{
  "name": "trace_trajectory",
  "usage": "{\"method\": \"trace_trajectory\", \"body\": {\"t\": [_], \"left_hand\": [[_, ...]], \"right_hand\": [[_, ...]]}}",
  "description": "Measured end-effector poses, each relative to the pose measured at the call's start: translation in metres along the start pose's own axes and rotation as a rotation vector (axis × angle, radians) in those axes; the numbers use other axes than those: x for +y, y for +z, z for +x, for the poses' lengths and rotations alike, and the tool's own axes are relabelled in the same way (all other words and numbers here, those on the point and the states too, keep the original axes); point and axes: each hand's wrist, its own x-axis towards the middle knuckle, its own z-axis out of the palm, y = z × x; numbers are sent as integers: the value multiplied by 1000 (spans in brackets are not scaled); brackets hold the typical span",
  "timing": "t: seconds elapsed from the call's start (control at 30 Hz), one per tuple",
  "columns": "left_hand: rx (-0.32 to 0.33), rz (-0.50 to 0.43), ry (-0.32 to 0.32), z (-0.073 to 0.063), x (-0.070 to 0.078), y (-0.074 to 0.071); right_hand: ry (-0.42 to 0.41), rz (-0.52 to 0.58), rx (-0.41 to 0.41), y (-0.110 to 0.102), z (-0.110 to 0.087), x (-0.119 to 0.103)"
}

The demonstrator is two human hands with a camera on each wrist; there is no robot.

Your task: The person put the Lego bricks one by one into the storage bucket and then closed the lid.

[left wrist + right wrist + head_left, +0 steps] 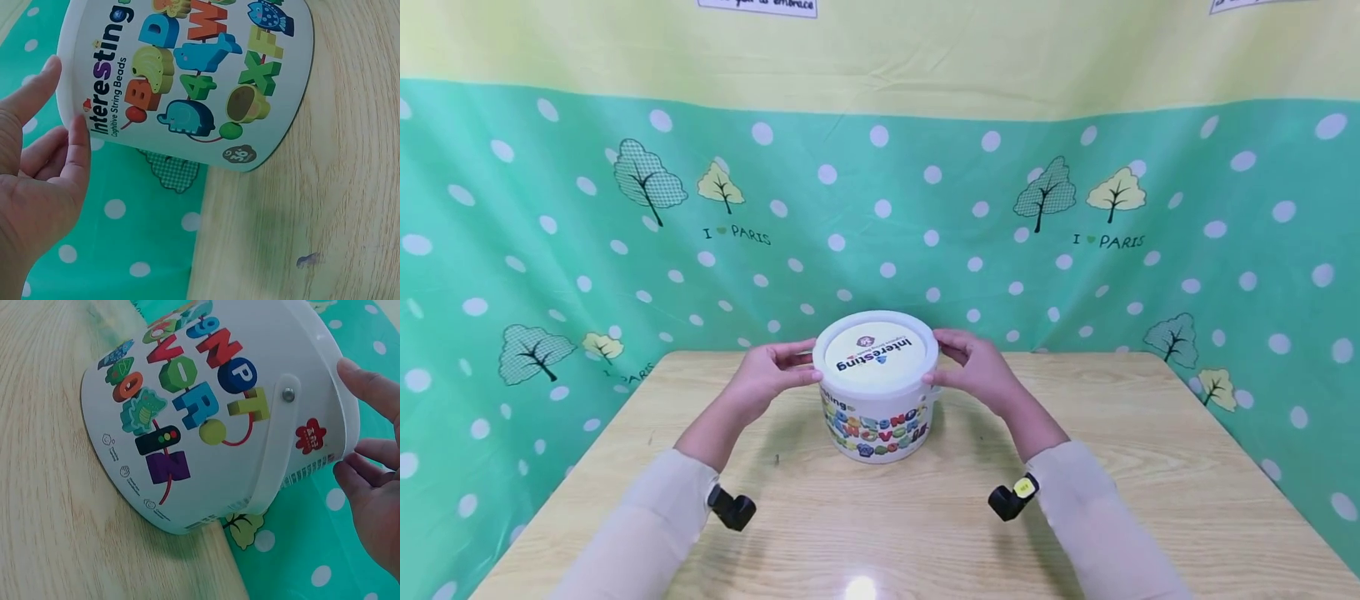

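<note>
A round white toy bucket (878,429) stands upright on the table, printed with colourful letters and animals. Its white lid (874,350) sits on top and reads "Interesting". My left hand (763,379) grips the left edge of the lid, thumb at the near side and fingers behind. On the opposite edge, my right hand (977,367) holds the lid the same way. The left wrist view shows the left thumb and fingertips (78,125) along the rim. In the right wrist view a white handle (275,456) hangs down the bucket's side, below the right fingers.
The light wooden table (865,525) reaches up to a green and yellow curtain (880,192) with white dots and trees. A small dark mark (308,259) shows on the wood left of the bucket. Each wrist wears a black camera (730,508).
</note>
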Motion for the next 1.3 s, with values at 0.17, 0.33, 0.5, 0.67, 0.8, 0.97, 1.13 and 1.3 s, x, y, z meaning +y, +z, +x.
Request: {"method": "trace_trajectory", "body": {"t": [0.17,0.33,0.5,0.67,0.8,0.97,1.13,1.3], "left_hand": [[-7,-8,7,2,0,1],[-31,12,30,3,2,1],[-73,31,56,7,3,0],[-115,75,66,12,-1,1],[-128,102,68,12,-4,1],[-159,86,91,12,-4,4],[-178,61,114,11,-5,7],[-180,69,126,9,-7,9]], "right_hand": [[-23,-13,-35,-3,1,1],[-33,-61,-73,-8,3,1],[-40,-53,-91,-12,9,1],[-65,-43,-113,-11,16,6],[-86,-42,-137,-7,17,8],[-72,-41,-140,-3,16,6],[-41,-59,-131,-2,14,5],[-47,-42,-113,0,13,10]]}}
